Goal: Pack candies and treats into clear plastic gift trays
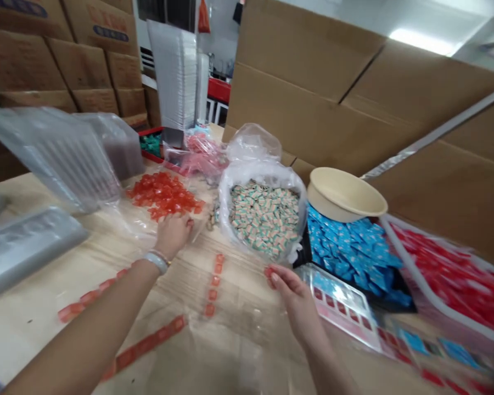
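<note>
Left grip (173, 236) loosely curled, palm down, at lower edge of loose orange-red wrapped cubes (164, 195), upper centre-left; contents unclear. Right grip (292, 291) narrow, pinching single red wrapped cube (267, 271), centre-right. Cubes look light, stiff, slippery: pinch opposite faces. Straight red cube row (212, 285) runs lengthwise top-to-bottom, centre, on clear plastic sheet (247, 351).

Before me: matt corrugated cardboard boxes (300, 82), a thin glossy plastic bag (230, 189), and a smooth matt cream bowl (346, 192).
</note>
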The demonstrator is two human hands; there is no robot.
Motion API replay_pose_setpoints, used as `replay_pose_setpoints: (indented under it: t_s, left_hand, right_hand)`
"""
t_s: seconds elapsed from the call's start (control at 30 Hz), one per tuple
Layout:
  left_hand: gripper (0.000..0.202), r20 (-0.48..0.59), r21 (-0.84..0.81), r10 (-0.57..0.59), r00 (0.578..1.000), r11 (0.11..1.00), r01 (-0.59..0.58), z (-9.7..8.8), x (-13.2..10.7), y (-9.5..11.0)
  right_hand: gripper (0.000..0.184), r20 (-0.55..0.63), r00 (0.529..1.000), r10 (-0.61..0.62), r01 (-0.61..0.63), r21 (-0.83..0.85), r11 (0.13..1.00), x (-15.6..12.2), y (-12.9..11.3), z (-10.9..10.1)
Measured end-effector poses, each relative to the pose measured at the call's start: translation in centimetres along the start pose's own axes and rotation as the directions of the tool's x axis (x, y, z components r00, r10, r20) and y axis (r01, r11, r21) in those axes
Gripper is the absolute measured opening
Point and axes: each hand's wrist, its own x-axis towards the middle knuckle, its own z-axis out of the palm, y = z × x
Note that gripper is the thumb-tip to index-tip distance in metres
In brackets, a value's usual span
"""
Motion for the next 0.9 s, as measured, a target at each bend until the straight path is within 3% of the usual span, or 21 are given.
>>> replay_pose_setpoints:
  t_s: [0.07,0.17,0.23,0.3,0.43,0.53,0.63,0.77,0.83,0.9]
  left_hand:
    - [0.025,-0.043,-0.13,0.014,0.999,0.991,-0.02,-0.4,-0.6,0.7]
    - [0.021,-0.042,-0.5,0.024,0.999,0.865,-0.042,-1.2,-2.9,2.7]
    - [0.018,0.07,-0.699,0.043,0.997,0.715,0.018,-1.6,-5.5,4.3]
    - [0.019,0.25,-0.813,0.076,0.965,0.558,0.167,-1.8,-8.6,5.6]
    - [0.025,0.54,-0.84,0.201,0.817,0.199,0.505,-1.4,-14.0,7.2]
    - [0.027,0.642,-0.726,0.28,0.714,-0.077,0.683,-1.4,-16.4,7.7]
    - [0.024,0.673,-0.614,0.333,0.661,-0.247,0.75,-2.0,-17.6,8.0]
    - [0.02,0.661,-0.58,0.38,0.647,-0.289,0.762,-2.5,-18.5,8.4]
    - [0.024,0.655,-0.633,0.349,0.67,-0.232,0.739,-2.2,-18.8,8.4]
    - [0.028,0.622,-0.748,0.256,0.74,-0.086,0.658,-1.8,-19.0,8.5]
  right_hand:
    - [0.023,-0.105,0.99,-0.099,0.08,-0.176,0.981,-1.5,0.9,-2.0]
    - [0.015,-0.067,0.968,-0.241,0.192,-0.418,0.888,-3.0,2.4,-2.7]
    - [0.013,0.01,0.961,-0.276,0.241,-0.517,0.821,-3.9,3.3,-2.3]
    - [0.014,0.078,0.959,-0.271,0.265,-0.575,0.774,-4.8,3.8,-1.9]
    - [0.02,0.17,0.954,-0.248,0.296,-0.683,0.668,-6.0,4.5,-1.4]
    - [0.022,0.254,0.938,-0.236,0.346,-0.748,0.567,-5.8,4.9,-1.2]
    - [0.022,0.304,0.927,-0.22,0.376,-0.75,0.544,-5.5,4.8,-1.0]
    - [0.018,0.322,0.928,-0.188,0.366,-0.687,0.628,-5.7,4.4,-1.1]
    - [0.017,0.334,0.923,-0.189,0.37,-0.646,0.667,-6.0,4.3,-1.4]
    - [0.018,0.321,0.922,-0.218,0.377,-0.613,0.694,-6.3,4.4,-2.0]
